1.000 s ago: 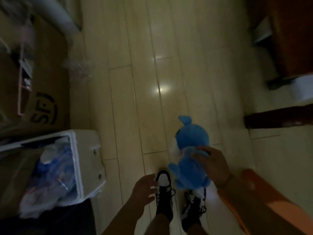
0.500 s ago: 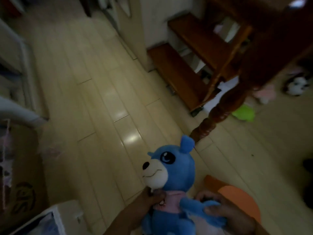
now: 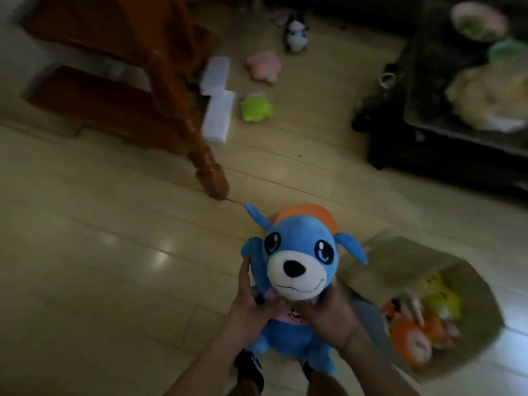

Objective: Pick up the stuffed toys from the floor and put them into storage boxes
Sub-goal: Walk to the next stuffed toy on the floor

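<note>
Both hands clasp the blue plush dog with the white muzzle and floppy ears at its neck and chest, low in the middle of the frame. The left hand wraps its fingers round the toy's raised paw and side; the right hand curls in under the chin from the other side. Held like this the toy hangs upright, face towards the wearer and clear of the pale wooden plank floor, probably because a soft body sags if gripped at one spot only.

Just right of the toy, at lower right, an open brown cardboard box lies with yellow and orange stuffed toys already inside; it looks the likely destination, so the dog is carried near its mouth.

Farther off, at upper middle, a lime-green plush, a pink plush and a black-and-white plush are on the floor, beside the carved reddish wooden furniture leg. A dark low table fills the upper right.
</note>
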The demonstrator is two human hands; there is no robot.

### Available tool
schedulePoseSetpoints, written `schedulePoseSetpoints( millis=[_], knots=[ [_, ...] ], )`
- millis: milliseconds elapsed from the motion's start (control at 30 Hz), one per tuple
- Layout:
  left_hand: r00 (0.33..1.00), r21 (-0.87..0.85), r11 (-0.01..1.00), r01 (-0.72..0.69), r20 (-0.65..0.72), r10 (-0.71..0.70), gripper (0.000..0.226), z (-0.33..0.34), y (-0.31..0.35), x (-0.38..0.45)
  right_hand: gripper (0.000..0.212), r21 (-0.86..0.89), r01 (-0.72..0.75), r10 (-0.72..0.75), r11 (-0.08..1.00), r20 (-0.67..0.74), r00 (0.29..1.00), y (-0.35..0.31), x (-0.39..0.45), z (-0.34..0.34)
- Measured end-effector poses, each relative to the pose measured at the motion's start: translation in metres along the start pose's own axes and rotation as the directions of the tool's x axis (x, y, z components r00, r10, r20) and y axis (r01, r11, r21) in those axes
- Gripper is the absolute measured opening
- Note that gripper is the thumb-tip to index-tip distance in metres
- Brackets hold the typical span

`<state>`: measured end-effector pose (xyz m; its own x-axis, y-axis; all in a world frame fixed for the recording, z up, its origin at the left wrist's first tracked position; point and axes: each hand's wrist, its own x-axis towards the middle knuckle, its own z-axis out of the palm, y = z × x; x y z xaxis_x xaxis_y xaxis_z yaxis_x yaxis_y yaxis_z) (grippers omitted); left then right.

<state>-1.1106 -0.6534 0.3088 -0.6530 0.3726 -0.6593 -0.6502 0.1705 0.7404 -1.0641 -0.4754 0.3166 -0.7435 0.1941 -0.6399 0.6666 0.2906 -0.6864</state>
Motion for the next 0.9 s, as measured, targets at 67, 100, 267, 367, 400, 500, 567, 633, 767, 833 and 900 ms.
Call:
schedulePoseSetpoints(
  millis=[67, 100, 267, 367, 400, 500, 567, 633, 767, 833, 900],
  knots=[
    [0.993, 0.036, 0.997, 0.074, 0.085, -0.077, 0.112, 0.041, -0.006, 0.003, 0.073, 0.067, -0.078, 0.082, 0.995, -0.066, 0.994, 0.040, -0.019, -0.033],
    [0.988, 0.029, 0.993, 0.116, 0.096, -0.118, 0.115, 0.063, -0.009, 0.006, 0.074, 0.084, -0.115, 0.124, 0.990, -0.104, 0.987, 0.060, -0.028, -0.050],
    [0.973, -0.004, 0.973, 0.232, 0.016, -0.231, 0.092, 0.175, -0.033, 0.019, 0.052, 0.210, -0.296, 0.335, 0.932, -0.185, 0.924, 0.163, -0.059, -0.135],
    [0.964, 0.073, 0.962, 0.264, 0.004, -0.265, 0.062, 0.244, -0.046, 0.029, 0.054, 0.258, -0.372, 0.424, 0.892, -0.190, 0.885, 0.227, -0.068, -0.182],
    [0.957, 0.090, 0.953, 0.289, -0.007, -0.290, 0.057, 0.268, -0.052, 0.035, 0.056, 0.269, -0.405, 0.459, 0.874, -0.183, 0.869, 0.245, -0.072, -0.197],
    [0.944, 0.102, 0.940, 0.326, -0.076, -0.320, 0.036, 0.332, -0.079, 0.060, 0.056, 0.313, -0.471, 0.545, 0.825, -0.216, 0.810, 0.300, -0.068, -0.239],
    [0.946, 0.110, 0.942, 0.317, -0.101, -0.307, 0.028, 0.368, -0.096, 0.077, 0.057, 0.338, -0.483, 0.565, 0.807, -0.205, 0.800, 0.333, -0.058, -0.262],
    [0.952, 0.109, 0.948, 0.300, -0.093, -0.291, 0.023, 0.396, -0.111, 0.093, 0.061, 0.363, -0.487, 0.575, 0.794, -0.192, 0.795, 0.367, -0.041, -0.278],
    [0.966, 0.193, 0.948, 0.255, -0.098, -0.240, 0.026, 0.428, -0.149, 0.129, 0.061, 0.438, -0.447, 0.568, 0.780, -0.196, 0.799, 0.416, 0.004, -0.294],
    [0.964, 0.278, 0.924, 0.263, -0.109, -0.241, 0.026, 0.437, -0.167, 0.148, 0.068, 0.448, -0.418, 0.539, 0.791, -0.186, 0.821, 0.435, 0.024, -0.295],
    [0.954, 0.385, 0.875, 0.294, -0.062, -0.293, 0.028, 0.445, -0.183, 0.166, 0.085, 0.366, -0.412, 0.494, 0.834, -0.165, 0.854, 0.464, 0.043, -0.287]
  ],
)
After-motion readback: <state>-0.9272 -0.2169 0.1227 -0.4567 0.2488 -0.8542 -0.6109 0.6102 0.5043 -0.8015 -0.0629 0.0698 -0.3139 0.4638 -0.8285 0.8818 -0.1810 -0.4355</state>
